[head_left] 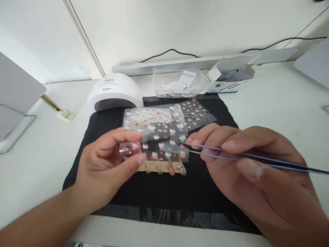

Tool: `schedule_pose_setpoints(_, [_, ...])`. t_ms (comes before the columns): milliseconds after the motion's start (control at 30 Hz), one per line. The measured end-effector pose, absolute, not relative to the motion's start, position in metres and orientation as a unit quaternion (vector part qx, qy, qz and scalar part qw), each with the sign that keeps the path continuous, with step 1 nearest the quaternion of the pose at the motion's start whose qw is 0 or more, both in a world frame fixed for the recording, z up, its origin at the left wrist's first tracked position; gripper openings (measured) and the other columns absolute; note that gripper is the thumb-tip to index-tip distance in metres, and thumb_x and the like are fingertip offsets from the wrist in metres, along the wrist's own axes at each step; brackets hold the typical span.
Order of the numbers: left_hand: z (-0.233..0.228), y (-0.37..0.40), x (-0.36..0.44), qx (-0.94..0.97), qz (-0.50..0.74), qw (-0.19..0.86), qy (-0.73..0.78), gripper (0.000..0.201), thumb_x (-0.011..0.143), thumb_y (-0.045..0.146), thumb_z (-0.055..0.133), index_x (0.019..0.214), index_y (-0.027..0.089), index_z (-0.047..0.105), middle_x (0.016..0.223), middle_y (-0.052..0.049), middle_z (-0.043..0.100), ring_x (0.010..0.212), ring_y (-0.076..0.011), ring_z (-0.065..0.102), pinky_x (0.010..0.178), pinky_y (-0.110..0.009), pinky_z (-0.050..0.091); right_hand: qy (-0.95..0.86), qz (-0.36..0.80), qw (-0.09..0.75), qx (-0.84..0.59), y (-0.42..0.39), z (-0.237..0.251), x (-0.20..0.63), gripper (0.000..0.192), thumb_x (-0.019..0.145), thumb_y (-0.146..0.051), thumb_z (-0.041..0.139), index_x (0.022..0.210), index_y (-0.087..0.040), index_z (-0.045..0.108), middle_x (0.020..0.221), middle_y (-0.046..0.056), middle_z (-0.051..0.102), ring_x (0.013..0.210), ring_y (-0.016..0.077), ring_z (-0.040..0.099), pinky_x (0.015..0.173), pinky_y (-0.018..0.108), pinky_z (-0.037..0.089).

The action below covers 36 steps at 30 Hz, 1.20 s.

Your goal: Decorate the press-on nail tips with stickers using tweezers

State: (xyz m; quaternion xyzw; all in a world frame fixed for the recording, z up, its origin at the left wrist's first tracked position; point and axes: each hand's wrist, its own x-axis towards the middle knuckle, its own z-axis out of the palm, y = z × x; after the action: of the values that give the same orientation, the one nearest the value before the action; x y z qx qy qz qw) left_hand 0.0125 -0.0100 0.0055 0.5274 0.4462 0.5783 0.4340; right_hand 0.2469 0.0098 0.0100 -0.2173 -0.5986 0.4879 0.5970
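The left hand (108, 161) pinches a clear sticker sheet (154, 137) by its near left corner, thumb below and fingers on top, and holds it lifted above the black mat (205, 192), tilted toward the camera so the small red and white stickers face up where they can be seen and reached. The right hand (257, 168) holds a pair of slim blue tweezers (231, 156) like a pen, its grip closed around the two arms, which run in from the right. The tips meet the right edge of the sheet; whether they pinch a sticker there cannot be told.

Just under the sheet, on the mat, a tan strip (159, 167) carries a row of false nails (171, 168) standing side by side, kept close to the sheet, likely so a sticker has only a short way to travel. A second sticker sheet (197, 113) lies flat at the far edge of the mat. Beyond it on the white bench (277, 99) stand a white nail lamp (114, 92) on the left, a clear tub (177, 84) of small packets in the middle, and an open box of alcohol pads (231, 77) to the right. A small bottle (58, 109) lies on the bench far to the left.
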Motion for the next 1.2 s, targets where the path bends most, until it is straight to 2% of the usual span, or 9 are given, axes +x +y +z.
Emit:
schedule_pose_setpoints(200, [0.001,0.003,0.002,0.495,0.620,0.424,0.437,0.028,0.079,0.007,0.087,0.098,0.026,0.083,0.087,0.004,0.079,0.075,-0.0082,0.073,0.079,-0.015,0.063,-0.581,0.488,0.601,-0.253,0.010,0.009,0.247,0.009,0.088,-0.025,0.077,0.094,-0.027,0.083,0.079,0.002,0.073,0.082,0.0210,0.068,0.087,0.040,0.060])
schedule_pose_setpoints(500, [-0.003,0.004,-0.001,0.513,0.600,0.411,0.456,0.026,0.081,0.012,0.087,0.101,0.027,0.081,0.088,0.002,0.080,0.078,-0.0126,0.074,0.078,-0.022,0.065,-0.585,0.485,0.598,-0.254,0.013,0.007,0.245,0.008,0.087,-0.027,0.078,0.093,-0.027,0.083,0.077,0.003,0.074,0.082,0.0225,0.069,0.088,0.043,0.060])
schedule_pose_setpoints(767, [-0.003,0.004,0.001,0.511,0.603,0.412,0.453,0.028,0.082,0.008,0.084,0.101,0.028,0.082,0.090,0.003,0.081,0.081,-0.0110,0.075,0.082,-0.018,0.064,-0.593,0.481,0.596,-0.248,0.015,0.007,0.247,0.007,0.087,-0.027,0.079,0.093,-0.027,0.083,0.076,0.002,0.075,0.080,0.0223,0.069,0.086,0.044,0.060])
schedule_pose_setpoints(1067, [-0.006,0.004,-0.001,0.503,0.605,0.416,0.457,0.029,0.081,0.009,0.087,0.102,0.028,0.082,0.089,0.004,0.081,0.081,-0.0090,0.075,0.081,-0.015,0.064,-0.601,0.480,0.594,-0.235,0.014,0.007,0.247,0.010,0.088,-0.023,0.076,0.095,-0.024,0.083,0.074,0.003,0.074,0.071,0.0194,0.064,0.069,0.038,0.057])
schedule_pose_setpoints(1200, [-0.005,0.002,0.000,0.507,0.597,0.422,0.456,0.027,0.080,0.011,0.088,0.102,0.028,0.082,0.089,0.004,0.081,0.078,-0.0089,0.075,0.079,-0.014,0.065,-0.609,0.474,0.589,-0.239,0.015,0.007,0.247,0.011,0.089,-0.024,0.074,0.096,-0.027,0.083,0.076,0.003,0.074,0.072,0.0199,0.065,0.070,0.038,0.058])
